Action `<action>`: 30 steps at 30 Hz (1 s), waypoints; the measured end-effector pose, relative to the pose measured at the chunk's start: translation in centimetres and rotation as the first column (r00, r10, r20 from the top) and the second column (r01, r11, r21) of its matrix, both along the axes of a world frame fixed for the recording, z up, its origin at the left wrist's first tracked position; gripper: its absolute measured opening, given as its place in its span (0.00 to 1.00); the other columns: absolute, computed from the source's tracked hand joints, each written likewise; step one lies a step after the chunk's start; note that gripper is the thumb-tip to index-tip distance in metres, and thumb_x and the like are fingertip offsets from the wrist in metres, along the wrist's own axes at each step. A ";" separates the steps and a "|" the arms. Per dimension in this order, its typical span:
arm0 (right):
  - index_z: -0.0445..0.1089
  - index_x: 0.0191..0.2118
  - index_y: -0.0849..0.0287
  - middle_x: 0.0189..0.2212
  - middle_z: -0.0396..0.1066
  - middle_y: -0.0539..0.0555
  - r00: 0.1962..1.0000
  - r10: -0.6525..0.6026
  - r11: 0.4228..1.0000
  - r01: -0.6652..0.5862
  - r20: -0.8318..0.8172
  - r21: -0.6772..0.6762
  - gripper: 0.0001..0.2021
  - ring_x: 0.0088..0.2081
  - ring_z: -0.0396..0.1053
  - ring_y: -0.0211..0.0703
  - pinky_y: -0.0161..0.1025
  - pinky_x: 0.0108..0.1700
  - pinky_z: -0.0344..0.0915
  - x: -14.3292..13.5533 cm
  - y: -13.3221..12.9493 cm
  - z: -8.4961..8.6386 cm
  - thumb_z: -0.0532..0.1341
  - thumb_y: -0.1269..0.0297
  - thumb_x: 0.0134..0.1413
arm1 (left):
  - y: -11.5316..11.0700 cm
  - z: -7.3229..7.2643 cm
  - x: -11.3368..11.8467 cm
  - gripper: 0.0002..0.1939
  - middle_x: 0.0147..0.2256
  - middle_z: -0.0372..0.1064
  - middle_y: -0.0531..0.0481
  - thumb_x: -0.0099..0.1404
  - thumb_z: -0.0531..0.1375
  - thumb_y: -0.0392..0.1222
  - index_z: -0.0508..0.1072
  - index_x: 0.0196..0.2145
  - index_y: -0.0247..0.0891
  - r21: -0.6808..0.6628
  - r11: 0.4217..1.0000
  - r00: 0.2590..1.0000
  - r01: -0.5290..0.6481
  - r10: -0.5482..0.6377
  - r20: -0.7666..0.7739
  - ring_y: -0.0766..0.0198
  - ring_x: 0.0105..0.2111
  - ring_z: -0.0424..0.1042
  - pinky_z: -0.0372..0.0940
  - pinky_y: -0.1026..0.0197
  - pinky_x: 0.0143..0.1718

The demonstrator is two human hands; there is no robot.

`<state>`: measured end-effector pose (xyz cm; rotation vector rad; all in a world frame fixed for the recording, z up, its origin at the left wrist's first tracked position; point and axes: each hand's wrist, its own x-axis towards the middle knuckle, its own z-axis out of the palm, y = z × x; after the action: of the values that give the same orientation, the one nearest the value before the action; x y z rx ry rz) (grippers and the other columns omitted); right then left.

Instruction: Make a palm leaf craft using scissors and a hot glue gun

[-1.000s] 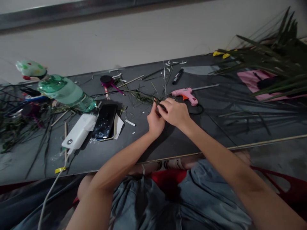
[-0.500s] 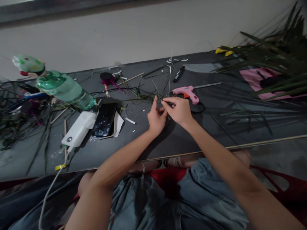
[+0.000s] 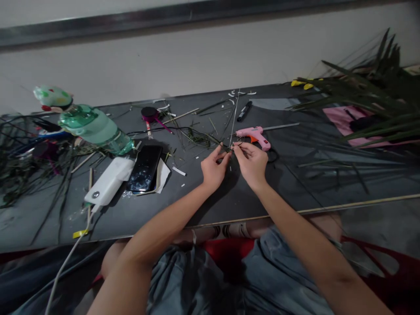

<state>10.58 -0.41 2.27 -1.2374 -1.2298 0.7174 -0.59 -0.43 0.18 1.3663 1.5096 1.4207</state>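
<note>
Two hands (image 3: 215, 169) (image 3: 253, 165), one green bottle (image 3: 95, 127), one pink glue gun (image 3: 257, 134), one black marker (image 3: 244, 110), one phone (image 3: 146, 168), one white power bank (image 3: 108, 181) — and two purple-and-black objects (image 3: 150, 114) (image 3: 46, 151) — with green stems (image 3: 214, 138) too many to count.

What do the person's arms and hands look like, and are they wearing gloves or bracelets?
The left hand and the right hand are both bare, with no gloves. I can't see any sleeves on the forearms, or a watch or bracelet on either wrist. The fingers are too small and blurry to tell about rings.
</note>
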 end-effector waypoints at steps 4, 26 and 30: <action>0.75 0.40 0.62 0.36 0.78 0.57 0.997 -0.008 1.000 0.008 -0.070 -0.001 0.11 0.39 0.77 0.43 0.40 0.43 0.74 0.3 0.8 0.5 0.62 0.62 0.53 | -0.4 0.2 0.0 0.18 0.31 0.80 0.50 0.60 0.66 0.43 0.78 0.48 0.38 0.074 0.997 0.998 0.034 -0.029 -0.063 0.69 0.20 0.64 0.61 0.64 0.25; 0.74 0.30 0.64 0.26 0.75 0.56 0.947 0.303 0.927 -0.319 -0.110 -0.199 0.06 0.25 0.70 0.33 0.30 0.28 0.68 4.3 5.5 6.9 0.62 0.67 0.55 | -0.7 0.0 -0.1 0.08 0.39 0.80 0.46 0.62 0.65 0.44 0.81 0.38 0.41 0.262 0.951 0.981 0.161 -0.125 -0.150 0.66 0.27 0.73 0.65 0.64 0.28; 0.75 0.32 0.65 0.25 0.74 0.55 0.940 0.341 0.915 -0.330 0.011 -0.231 0.06 0.23 0.67 0.31 0.29 0.24 0.64 6.1 6.3 8.5 0.65 0.67 0.51 | -0.7 0.1 0.0 0.08 0.37 0.80 0.46 0.61 0.65 0.44 0.81 0.36 0.40 0.232 0.958 0.983 0.169 -0.148 -0.106 0.66 0.27 0.73 0.64 0.64 0.26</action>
<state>16.72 5.94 10.73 -1.2464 -1.4538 1.1095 -0.63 -1.10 0.23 1.6766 1.2783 1.4943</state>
